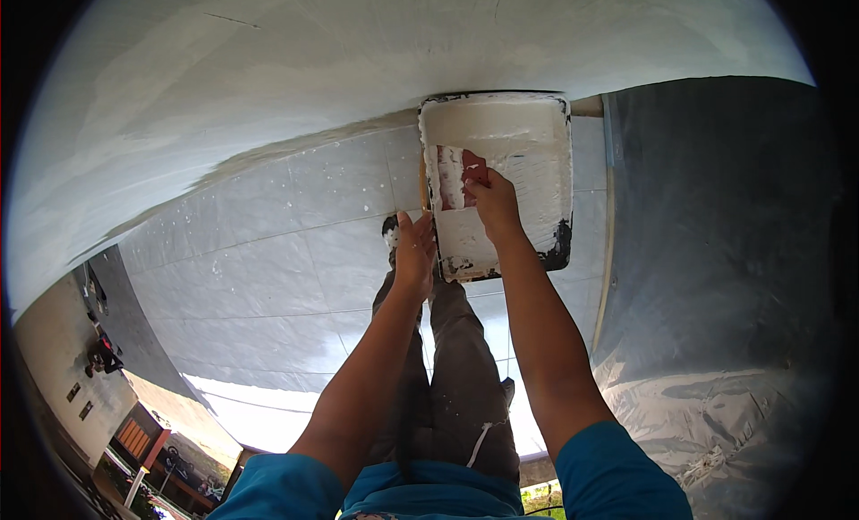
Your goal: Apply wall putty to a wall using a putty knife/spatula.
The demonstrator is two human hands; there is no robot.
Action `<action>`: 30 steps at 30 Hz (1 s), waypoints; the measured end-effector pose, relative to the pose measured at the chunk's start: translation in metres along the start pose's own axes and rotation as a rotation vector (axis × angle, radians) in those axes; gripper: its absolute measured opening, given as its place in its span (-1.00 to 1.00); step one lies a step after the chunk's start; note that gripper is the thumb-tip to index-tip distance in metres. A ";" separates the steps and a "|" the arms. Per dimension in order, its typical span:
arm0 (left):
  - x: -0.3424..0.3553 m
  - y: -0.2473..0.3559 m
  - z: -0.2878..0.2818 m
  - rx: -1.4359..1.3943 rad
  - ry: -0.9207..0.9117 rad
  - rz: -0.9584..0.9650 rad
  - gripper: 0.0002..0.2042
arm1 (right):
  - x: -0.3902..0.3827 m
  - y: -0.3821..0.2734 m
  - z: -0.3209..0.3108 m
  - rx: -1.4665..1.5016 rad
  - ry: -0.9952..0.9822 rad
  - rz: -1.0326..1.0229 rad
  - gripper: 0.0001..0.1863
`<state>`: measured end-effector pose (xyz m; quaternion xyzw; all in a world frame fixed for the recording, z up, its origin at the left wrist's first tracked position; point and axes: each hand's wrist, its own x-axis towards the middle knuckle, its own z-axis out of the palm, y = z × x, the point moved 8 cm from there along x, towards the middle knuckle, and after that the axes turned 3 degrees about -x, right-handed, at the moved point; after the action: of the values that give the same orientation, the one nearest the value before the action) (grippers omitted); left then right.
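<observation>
My right hand (497, 207) grips a flat red scraper (474, 166) coated with white paste, held over the left part of a black-rimmed tray (532, 189) filled with white compound. My left hand (413, 251) is by the tray's left edge with its fingers extended; I cannot tell whether they touch the rim. My legs and shoes show beneath my hands, the left shoe spattered white.
A pale plastered wall (340, 55) runs across the top of the view above a grey tiled floor (250, 251) with white spatters. A dark sheet-covered surface (707, 225) lies at the right. A bright outdoor area with furniture (143, 439) shows at lower left.
</observation>
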<state>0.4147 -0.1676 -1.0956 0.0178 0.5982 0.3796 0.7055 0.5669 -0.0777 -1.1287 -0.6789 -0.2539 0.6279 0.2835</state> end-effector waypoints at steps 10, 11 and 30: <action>0.001 -0.001 0.000 -0.001 0.003 -0.003 -0.06 | -0.002 -0.005 -0.004 0.328 0.036 -0.071 -0.71; 0.001 0.000 -0.001 -0.006 0.001 -0.002 -0.06 | -0.004 -0.003 -0.005 0.369 0.037 -0.069 -0.68; -0.003 0.003 0.007 -0.013 -0.026 0.007 -0.06 | -0.021 0.008 -0.045 0.057 0.183 -0.299 -0.65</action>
<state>0.4189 -0.1642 -1.0898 0.0201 0.5864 0.3858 0.7120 0.6103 -0.1006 -1.1172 -0.6797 -0.3070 0.5213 0.4148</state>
